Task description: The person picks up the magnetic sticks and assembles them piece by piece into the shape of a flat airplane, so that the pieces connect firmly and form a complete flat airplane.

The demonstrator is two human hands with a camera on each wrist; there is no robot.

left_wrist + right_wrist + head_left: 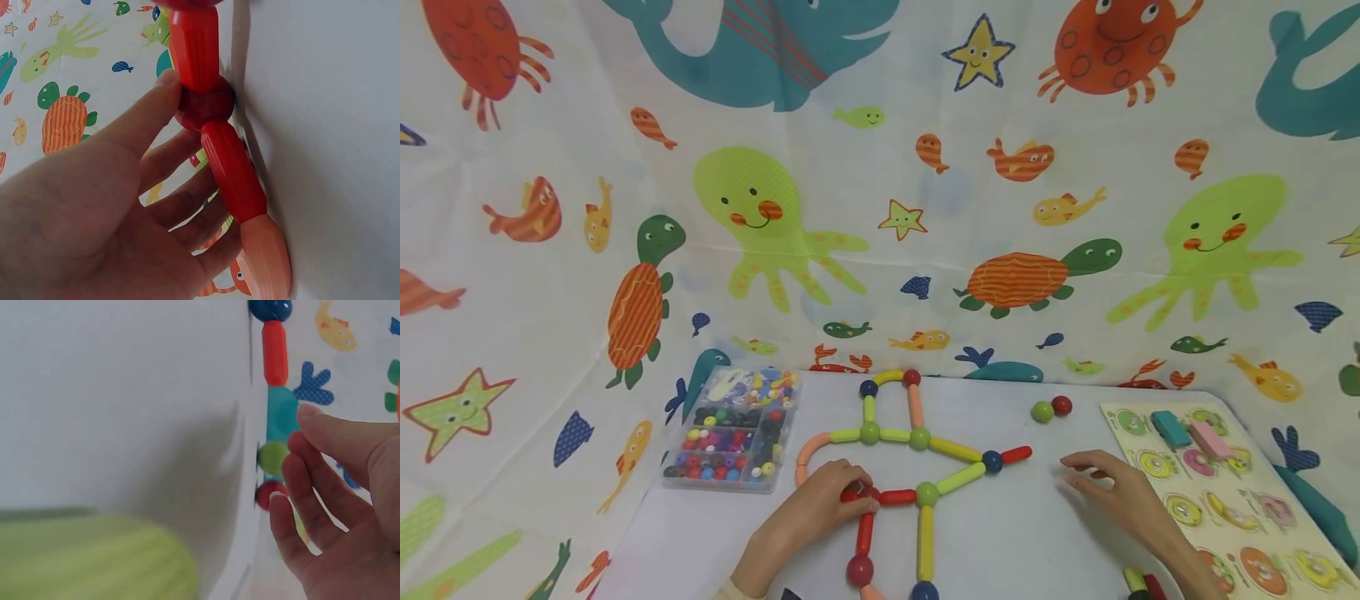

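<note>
The left hand [820, 508] pinches a red ball [203, 107] joining hard, light, smooth sticks [897, 497] near the bench's [1022, 533] middle, best held at balls; the right hand [1116, 492] rests flat, holding nothing.

Left hand [820, 504] curled, right hand [1116, 487] flat.

A white cloth printed with sea creatures [880, 208] hangs as the backdrop beyond the hands and drapes down on both sides: lime-green octopuses, orange crabs, teal whales, striped turtles, yellow starfish and small fish. Its fold creases show faintly. Before it lies a smooth, pale grey-white worktop [1045, 533] with a rounded far corner. The light is soft and even, with weak shadows.
</note>
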